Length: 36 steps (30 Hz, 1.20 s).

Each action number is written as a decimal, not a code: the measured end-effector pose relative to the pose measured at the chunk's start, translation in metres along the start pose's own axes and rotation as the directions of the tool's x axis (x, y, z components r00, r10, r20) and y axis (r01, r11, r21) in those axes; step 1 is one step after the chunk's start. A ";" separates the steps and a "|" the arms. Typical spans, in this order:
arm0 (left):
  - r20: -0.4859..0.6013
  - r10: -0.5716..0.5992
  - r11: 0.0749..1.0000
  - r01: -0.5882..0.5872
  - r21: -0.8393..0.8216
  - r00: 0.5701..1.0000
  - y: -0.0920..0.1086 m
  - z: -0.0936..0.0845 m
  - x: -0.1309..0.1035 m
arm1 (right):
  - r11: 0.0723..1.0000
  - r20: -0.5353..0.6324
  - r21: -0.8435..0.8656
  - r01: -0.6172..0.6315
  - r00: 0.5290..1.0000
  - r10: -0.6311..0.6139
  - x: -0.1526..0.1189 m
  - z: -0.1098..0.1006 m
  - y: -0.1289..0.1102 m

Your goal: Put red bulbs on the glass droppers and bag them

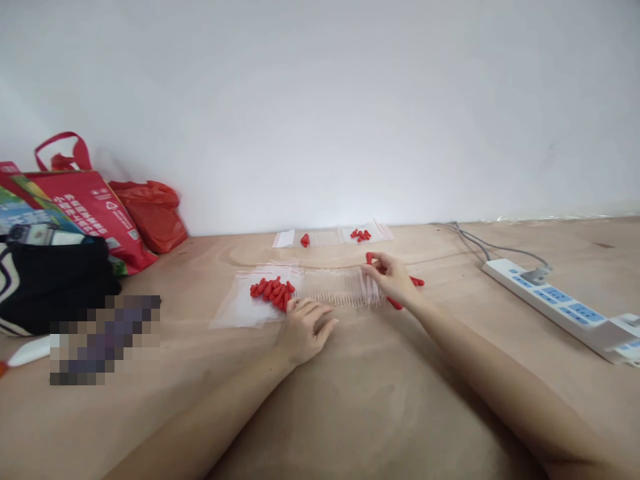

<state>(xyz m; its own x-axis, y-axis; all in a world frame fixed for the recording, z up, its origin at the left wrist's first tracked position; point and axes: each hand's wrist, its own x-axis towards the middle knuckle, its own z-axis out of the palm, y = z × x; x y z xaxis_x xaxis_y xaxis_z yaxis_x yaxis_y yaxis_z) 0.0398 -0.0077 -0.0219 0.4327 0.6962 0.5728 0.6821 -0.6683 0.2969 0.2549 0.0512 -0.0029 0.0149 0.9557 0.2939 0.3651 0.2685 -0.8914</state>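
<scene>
Fingers apart, my left hand (pixel 306 328) rests at the near edge of a row of thin clear tubes (pixel 327 287), beside a pile of red rubber pieces (pixel 273 291) on clear plastic bags (pixel 233 307). My right hand (pixel 390 277) is at the right end of the tubes, its fingers closed on a red piece (pixel 369 257). More red pieces (pixel 417 281) lie beside and partly behind that hand.
Near the wall lie a second set of tubes (pixel 325 237), red pieces (pixel 361 235) and small bags. A white power strip (pixel 555 300) is at right. Red bags (pixel 150 210), a black bag (pixel 55 283) and a blurred-out object (pixel 105 340) are at left.
</scene>
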 end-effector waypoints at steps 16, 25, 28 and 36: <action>-0.016 -0.062 0.958 0.064 0.279 0.998 -0.010 0.003 0.001 | 0.657 -0.058 -0.728 -0.195 0.973 0.224 0.022 -0.041 0.016; -0.070 -0.203 0.920 0.215 0.327 0.977 -0.013 0.014 0.030 | 0.585 0.157 -0.801 -0.130 0.896 0.414 0.015 -0.048 0.002; -0.049 -0.261 0.911 0.262 0.317 0.964 -0.012 0.021 0.047 | 0.546 0.158 -0.831 -0.105 0.897 0.413 0.014 -0.043 -0.005; 0.057 -0.462 0.828 0.407 0.387 0.885 -0.012 0.035 0.075 | 0.466 0.108 -0.878 -0.106 0.906 0.408 0.016 -0.051 -0.016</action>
<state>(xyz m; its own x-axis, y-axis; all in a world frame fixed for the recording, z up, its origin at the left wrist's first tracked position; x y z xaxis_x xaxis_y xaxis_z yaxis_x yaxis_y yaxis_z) 0.0846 0.0613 -0.0090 0.1015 0.9396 0.3269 0.9685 -0.1684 0.1833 0.2964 0.0557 0.0335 0.0622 0.9889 -0.1349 0.9862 -0.0816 -0.1438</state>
